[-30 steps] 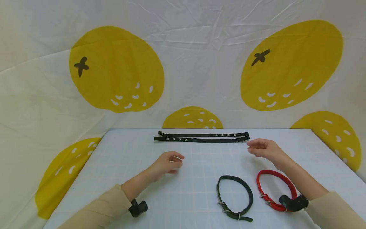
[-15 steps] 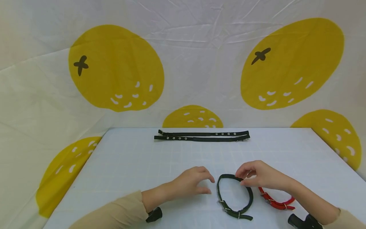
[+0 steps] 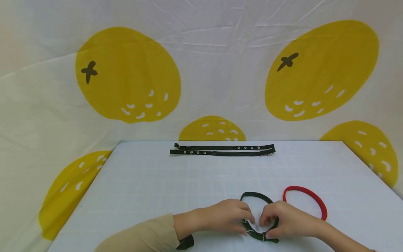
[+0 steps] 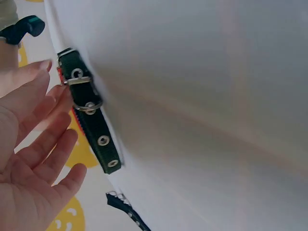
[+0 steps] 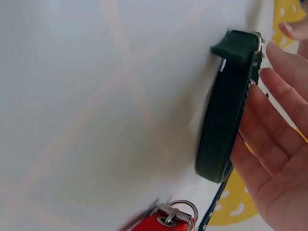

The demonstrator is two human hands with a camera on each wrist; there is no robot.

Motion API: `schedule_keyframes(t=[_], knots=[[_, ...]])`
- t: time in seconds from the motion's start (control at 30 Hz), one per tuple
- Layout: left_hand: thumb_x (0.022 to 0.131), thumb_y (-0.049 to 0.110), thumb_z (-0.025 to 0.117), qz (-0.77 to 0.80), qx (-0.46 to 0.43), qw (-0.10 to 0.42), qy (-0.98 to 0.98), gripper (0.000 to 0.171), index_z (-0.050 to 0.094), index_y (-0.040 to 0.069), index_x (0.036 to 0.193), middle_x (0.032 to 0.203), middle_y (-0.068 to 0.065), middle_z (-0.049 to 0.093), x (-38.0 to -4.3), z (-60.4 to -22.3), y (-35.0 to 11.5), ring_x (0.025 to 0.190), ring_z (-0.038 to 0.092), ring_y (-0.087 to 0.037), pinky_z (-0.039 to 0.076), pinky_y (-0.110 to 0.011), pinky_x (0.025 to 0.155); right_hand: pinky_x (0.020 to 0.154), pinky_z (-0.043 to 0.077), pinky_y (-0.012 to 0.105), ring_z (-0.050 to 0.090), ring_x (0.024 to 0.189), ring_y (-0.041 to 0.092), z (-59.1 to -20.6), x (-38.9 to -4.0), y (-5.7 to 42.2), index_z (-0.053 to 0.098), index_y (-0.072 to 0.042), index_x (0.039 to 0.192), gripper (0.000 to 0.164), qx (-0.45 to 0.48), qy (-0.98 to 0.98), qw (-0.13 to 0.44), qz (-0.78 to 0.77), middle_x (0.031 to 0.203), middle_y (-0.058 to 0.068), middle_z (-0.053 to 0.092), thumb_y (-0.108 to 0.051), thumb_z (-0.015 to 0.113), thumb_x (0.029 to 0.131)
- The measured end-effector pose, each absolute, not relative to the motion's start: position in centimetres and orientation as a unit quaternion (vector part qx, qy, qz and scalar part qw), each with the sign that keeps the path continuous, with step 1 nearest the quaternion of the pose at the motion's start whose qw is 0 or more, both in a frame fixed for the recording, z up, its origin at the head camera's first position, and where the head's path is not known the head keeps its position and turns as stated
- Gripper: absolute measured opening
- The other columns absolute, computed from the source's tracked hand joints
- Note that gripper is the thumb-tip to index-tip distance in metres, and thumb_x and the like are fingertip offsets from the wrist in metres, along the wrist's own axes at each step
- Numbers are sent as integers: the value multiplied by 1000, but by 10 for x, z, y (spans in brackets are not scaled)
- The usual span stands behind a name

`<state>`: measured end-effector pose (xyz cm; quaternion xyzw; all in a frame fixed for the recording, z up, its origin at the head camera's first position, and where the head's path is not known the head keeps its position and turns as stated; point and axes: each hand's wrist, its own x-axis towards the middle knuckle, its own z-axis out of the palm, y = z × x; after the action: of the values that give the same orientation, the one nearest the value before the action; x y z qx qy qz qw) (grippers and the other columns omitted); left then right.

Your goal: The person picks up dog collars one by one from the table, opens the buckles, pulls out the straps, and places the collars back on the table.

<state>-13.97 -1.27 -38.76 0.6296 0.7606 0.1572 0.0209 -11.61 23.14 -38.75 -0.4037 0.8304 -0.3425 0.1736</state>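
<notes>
A dark green buckle collar (image 3: 257, 235) lies looped on the table in the head view, between both hands. My left hand (image 3: 225, 214) is at its left side, thumb and fingers apart near the buckle. On the other side, my right hand (image 3: 292, 220) has its fingertips right at the band. In the left wrist view the collar's (image 4: 96, 130) metal buckle, ring and eyelets show beside the loosely extended fingers of the left hand (image 4: 33, 187). The right wrist view has the right hand's (image 5: 279, 159) fingers reaching along the standing green band (image 5: 224, 110).
A red collar (image 3: 310, 194) lies just right of the green one, partly hidden by the right forearm. Two dark straps (image 3: 226, 153) with eyelets are laid straight along the back of the white table (image 3: 141, 182). Behind hangs a white cloth with yellow fruit prints (image 3: 129, 77).
Both hands have come down and inward to the green collar, the right from near the back straps, the left from the table's middle. The collars and straps have stayed in place.
</notes>
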Motion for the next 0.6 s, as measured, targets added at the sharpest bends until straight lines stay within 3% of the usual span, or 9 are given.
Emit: schedule_keyframes(t=[0.2,0.43,0.6], knots=[[85,24,69,128,630,61,764,26,67,16,109,103,8,61,-140,-382,2,92,51,6,34,-2,80,66,51,21,56,80,-1,-392,-112,228,67,-20,93,19,-422,831,171,-321,90,-18,61,-18,77,76],[81,25,72,81,637,65,764,23,69,19,103,95,11,61,-138,-390,15,81,49,8,36,-2,73,67,50,20,54,78,-4,-393,-112,223,69,-23,91,17,-399,847,195,-293,87,-22,59,-27,76,77],[81,26,71,43,635,64,769,17,67,21,98,85,14,57,-134,-393,20,71,46,8,36,-4,65,64,50,19,53,74,-4,-393,-112,224,67,-24,89,16,-392,850,190,-294,83,-22,58,-23,76,76]])
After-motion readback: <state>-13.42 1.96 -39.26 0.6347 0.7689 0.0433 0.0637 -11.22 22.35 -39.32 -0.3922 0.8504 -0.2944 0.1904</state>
